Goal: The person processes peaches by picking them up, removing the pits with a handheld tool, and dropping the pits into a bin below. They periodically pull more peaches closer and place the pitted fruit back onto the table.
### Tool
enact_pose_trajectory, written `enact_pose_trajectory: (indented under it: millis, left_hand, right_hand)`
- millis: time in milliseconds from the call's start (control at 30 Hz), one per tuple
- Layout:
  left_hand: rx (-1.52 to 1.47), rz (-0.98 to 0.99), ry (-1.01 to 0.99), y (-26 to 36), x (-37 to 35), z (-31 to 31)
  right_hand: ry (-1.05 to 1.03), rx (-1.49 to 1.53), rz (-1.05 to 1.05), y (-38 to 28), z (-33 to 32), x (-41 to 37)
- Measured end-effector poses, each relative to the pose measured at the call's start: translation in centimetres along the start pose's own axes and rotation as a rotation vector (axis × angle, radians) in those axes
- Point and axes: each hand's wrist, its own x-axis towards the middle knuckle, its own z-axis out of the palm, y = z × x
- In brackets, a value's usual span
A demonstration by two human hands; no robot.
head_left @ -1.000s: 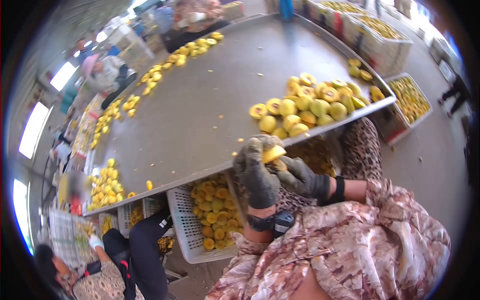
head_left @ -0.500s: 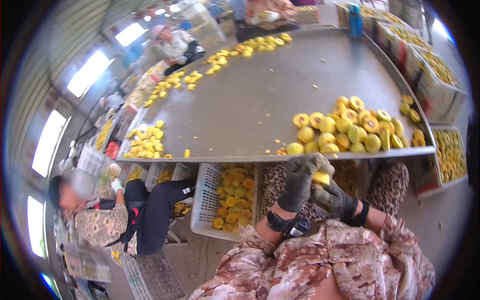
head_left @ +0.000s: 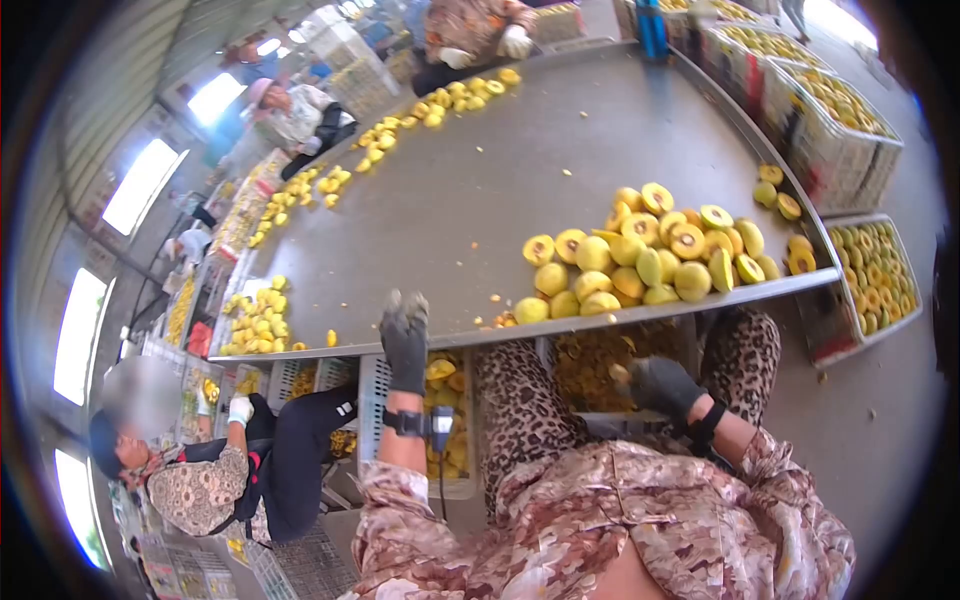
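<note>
Grey steel table (head_left: 470, 200) bears yellow halved peaches (head_left: 640, 255) heaped near its right edge. Left gloved hand (head_left: 405, 340), fingers spread and empty, reaches towards them; right gloved hand (head_left: 655, 385) curls underneath, grip unclear. Best to take one fruit squarely.

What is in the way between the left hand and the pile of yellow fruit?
Nothing big: the left hand is at the table edge, and only small scraps lie between it and the fruit pile.

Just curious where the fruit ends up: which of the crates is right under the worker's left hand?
The white slatted crate below the table edge, holding yellow halves; the left hand is above it; other crates sit far right.
</note>
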Motion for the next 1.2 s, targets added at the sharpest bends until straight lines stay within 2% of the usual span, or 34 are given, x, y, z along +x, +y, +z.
enact_pose_trajectory:
  millis: [33, 100, 167, 267, 333, 367, 400, 433, 500, 533, 567, 633, 667, 767, 800, 900, 933, 1033, 1067, 1100, 1133, 1200]
  left_hand:
    - [-0.087, 0.042, -0.061, -0.6, 0.8, 1.4]
    - [0.020, 0.219, -0.162, 2.8, 4.4, 5.2]
    - [-0.078, 0.275, -0.352, 3.9, 7.0, 11.2]
    - [-0.001, 0.330, -0.655, 2.4, 6.7, 20.1]
    - [0.075, 0.464, -0.731, 1.2, 6.8, 23.6]
    - [0.078, 0.311, -0.905, 2.6, 7.5, 22.8]
    - [-0.037, 0.312, -0.904, 0.8, 7.8, 24.3]
    - [-0.124, 0.336, -0.873, -0.2, 8.1, 24.0]
    - [-0.347, 0.437, -0.710, 1.4, 8.1, 21.7]
    - [-0.457, 0.506, -0.636, 2.7, 7.8, 20.9]
    - [-0.512, 0.595, -0.705, 3.7, 7.6, 19.6]
    - [-0.356, 0.715, -0.771, 13.4, 3.7, 13.4]
    - [-0.412, 0.741, -0.792, 15.8, 2.0, 12.2]
    - [-0.592, 0.773, -0.824, 20.9, -2.5, 11.0]
    - [-0.637, 0.723, -0.807, 21.5, -3.9, 11.4]
    - [-0.714, 0.536, -0.695, 21.0, -7.4, 12.6]
    - [-0.720, 0.493, -0.637, 20.2, -8.6, 12.9]
    - [-0.702, 0.405, -0.505, 17.3, -11.4, 13.0]
    - [-0.710, 0.360, -0.507, 16.5, -11.8, 12.9]
    - [-0.806, 0.204, -0.589, 18.0, -11.1, 12.1]
    - [-0.901, 0.037, -0.650, 19.6, -10.5, 11.3]
    - [-0.691, 0.173, -0.541, 21.1, -9.0, 9.3]
  right_hand:
    - [0.025, 0.020, 0.023, -0.9, -0.1, -0.7]
    - [0.109, 0.028, 0.011, -2.1, -1.1, 0.2]
    - [0.065, 0.069, 0.026, -2.8, -0.8, -0.1]
    - [0.032, 0.185, 0.044, -5.0, -2.0, -0.7]
    - [0.043, 0.322, 0.048, -5.6, -2.7, -1.6]
    - [0.076, 0.400, 0.038, -4.9, -3.0, -2.0]
    - [0.055, 0.462, 0.138, -5.0, -3.8, -2.3]
    - [0.130, 0.716, 0.204, -5.4, -4.1, -2.6]
    - [0.291, 0.817, 0.111, -4.1, -3.8, -2.6]
    - [0.366, 0.902, 0.179, -3.7, -3.3, -1.9]
    - [0.404, 1.018, 0.229, -3.1, -2.8, -1.0]
    - [0.387, 1.232, 0.302, -1.8, -2.6, 1.4]
    - [0.342, 1.345, 0.322, -1.3, -2.5, 2.4]
    - [0.379, 1.759, 0.117, -6.2, -6.8, 3.4]
    - [0.316, 1.724, 0.085, -5.7, -6.9, 3.5]
    - [0.407, 1.572, 0.088, -5.0, -6.3, 4.5]
    - [0.422, 1.309, 0.090, -4.9, -5.9, 5.3]
    - [0.493, 0.197, 0.256, -6.5, -7.6, 3.2]
    - [0.666, 0.343, 0.217, -6.1, -7.0, 3.3]
    - [0.795, 0.366, 0.166, -5.6, -7.1, 3.1]
    - [0.884, 0.265, 0.039, -5.8, -8.2, 2.3]
    - [0.625, 0.616, 0.119, -7.3, -9.5, 0.9]
